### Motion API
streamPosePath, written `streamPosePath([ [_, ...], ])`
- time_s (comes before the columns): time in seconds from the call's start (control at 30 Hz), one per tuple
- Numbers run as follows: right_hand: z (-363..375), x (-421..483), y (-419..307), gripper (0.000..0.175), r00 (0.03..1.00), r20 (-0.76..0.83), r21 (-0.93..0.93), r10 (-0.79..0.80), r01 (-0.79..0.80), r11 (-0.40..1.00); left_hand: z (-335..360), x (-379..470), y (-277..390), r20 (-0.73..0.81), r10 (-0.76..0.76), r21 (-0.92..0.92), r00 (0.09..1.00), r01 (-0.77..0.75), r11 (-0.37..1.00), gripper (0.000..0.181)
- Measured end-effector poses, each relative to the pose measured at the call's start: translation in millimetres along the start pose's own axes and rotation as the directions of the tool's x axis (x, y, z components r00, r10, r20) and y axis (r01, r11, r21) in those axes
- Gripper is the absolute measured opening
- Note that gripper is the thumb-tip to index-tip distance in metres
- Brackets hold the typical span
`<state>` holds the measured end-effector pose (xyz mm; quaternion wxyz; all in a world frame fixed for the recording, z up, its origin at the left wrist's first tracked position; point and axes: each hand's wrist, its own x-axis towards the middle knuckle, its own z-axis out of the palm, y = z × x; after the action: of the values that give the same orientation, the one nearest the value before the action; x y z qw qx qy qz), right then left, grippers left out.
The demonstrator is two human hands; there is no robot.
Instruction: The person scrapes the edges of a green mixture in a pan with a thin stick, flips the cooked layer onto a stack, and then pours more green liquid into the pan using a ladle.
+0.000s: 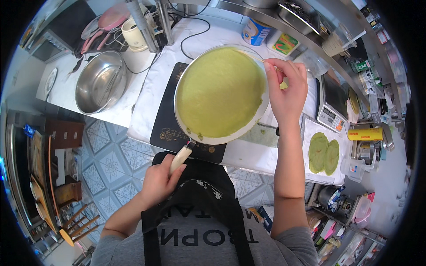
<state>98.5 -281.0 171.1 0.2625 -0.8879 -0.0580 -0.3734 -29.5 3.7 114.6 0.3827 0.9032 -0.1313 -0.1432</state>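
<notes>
A thin green crepe covers most of a round frying pan, which is over a black induction cooktop. My left hand is closed around the pan's cream handle. At the pan's upper right rim, my right hand pinches a thin wooden stick between thumb and fingers; its far end reaches the crepe's edge. Two green crepes lie overlapping on a white-lined tray at the right.
A steel bowl with a whisk inside stands at the left, near a cream electric appliance. A digital scale is right of my right hand. Behind the pan stand a blue can and a green-labelled tub, beneath a metal shelf.
</notes>
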Motion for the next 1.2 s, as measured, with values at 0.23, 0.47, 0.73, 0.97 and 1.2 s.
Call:
streamPosePath([
  [0.23, -2.2, 16.3, -11.3, 0.003, 0.989, 0.137, 0.056, -0.064, 0.057, 0.997, 2.4, -0.5, -0.3, 0.013, 0.025, 0.031, 1.0, -0.026, 0.999, 0.024],
  [0.47, -8.1, 27.0, -18.2, 0.003, 0.952, 0.304, 0.095, -0.044, 0.016, 0.995, 2.3, -2.2, -1.9, 0.025, 0.008, 0.038, 1.0, -0.009, 0.999, 0.025],
  [0.73, -15.4, 31.1, -8.4, 0.007, 0.928, 0.372, 0.206, 0.0, -0.083, 0.975, 1.2, -3.2, -3.4, 0.009, 0.037, 0.043, 0.999, -0.038, 0.998, 0.025],
  [0.97, -24.7, 34.4, -7.6, 0.005, 0.968, 0.249, 0.062, -0.039, 0.024, 0.998, -1.8, -3.0, -4.5, 0.017, 0.019, -0.001, 1.0, -0.019, 1.0, 0.024],
  [1.2, -40.4, 4.5, 9.6, 0.004, 0.984, 0.167, -0.16, -0.057, 0.084, 0.983, -8.4, 0.6, -3.3, 0.112, -0.075, -0.163, 0.991, 0.093, 0.982, 0.028],
])
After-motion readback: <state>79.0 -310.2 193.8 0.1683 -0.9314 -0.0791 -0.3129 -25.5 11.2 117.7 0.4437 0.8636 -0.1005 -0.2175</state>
